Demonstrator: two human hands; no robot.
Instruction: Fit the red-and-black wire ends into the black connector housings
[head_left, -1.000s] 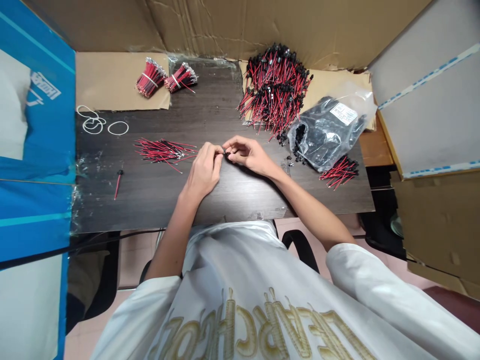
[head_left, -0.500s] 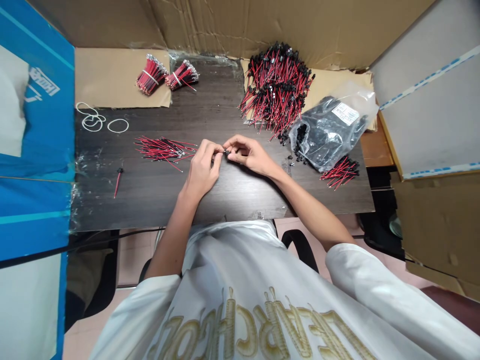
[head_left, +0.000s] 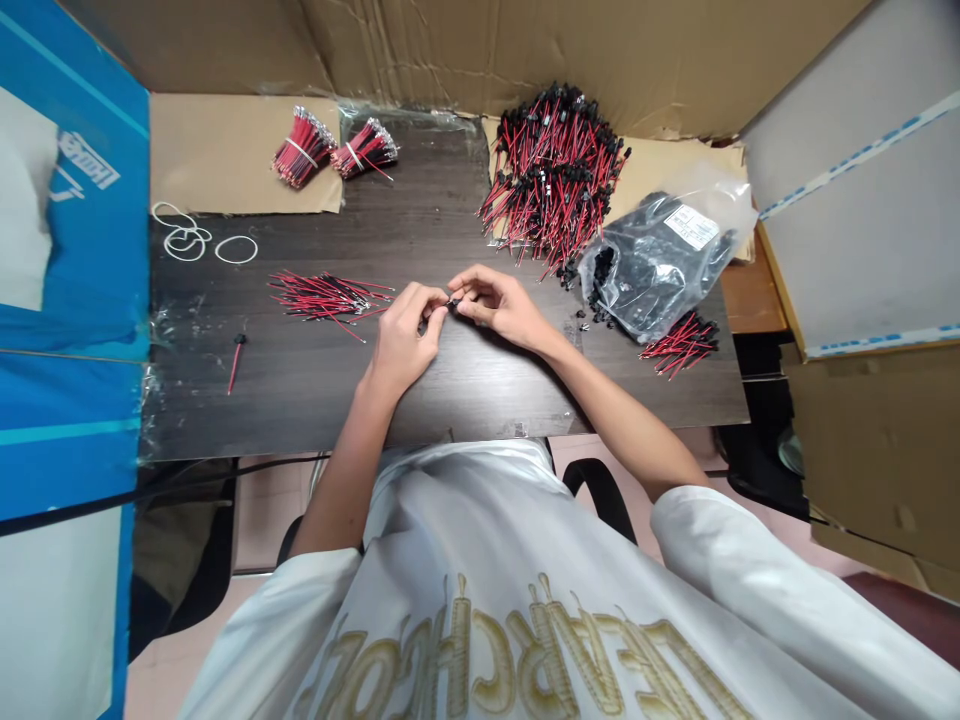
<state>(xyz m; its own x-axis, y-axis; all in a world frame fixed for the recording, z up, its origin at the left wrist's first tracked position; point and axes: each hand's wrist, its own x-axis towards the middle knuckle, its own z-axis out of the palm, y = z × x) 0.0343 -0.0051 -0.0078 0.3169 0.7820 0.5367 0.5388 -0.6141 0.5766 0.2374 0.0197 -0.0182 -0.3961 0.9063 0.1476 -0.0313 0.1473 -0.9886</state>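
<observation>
My left hand [head_left: 409,328] and my right hand [head_left: 499,308] meet fingertip to fingertip just above the middle of the dark table. A small black connector [head_left: 453,304] shows between them, pinched by the right thumb and fingers. The left thumb and index finger are pressed together against its left side; what lies inside that pinch is hidden. Close by on the left is a loose pile of red and black wires [head_left: 322,297] with bare metal ends. Farther left, a single wire with a black connector [head_left: 236,362] lies alone.
A big heap of connectorised wires [head_left: 559,180] stands at the back right. Beside it, a clear plastic bag [head_left: 660,265] spills black connectors, with a smaller wire pile [head_left: 681,345] below. Two banded wire bundles [head_left: 302,150] and several white rubber bands [head_left: 236,250] are at left. Cardboard walls surround the table.
My right fingers have shifted very slightly around the black connector. The piles, bag and bundles are unchanged.
</observation>
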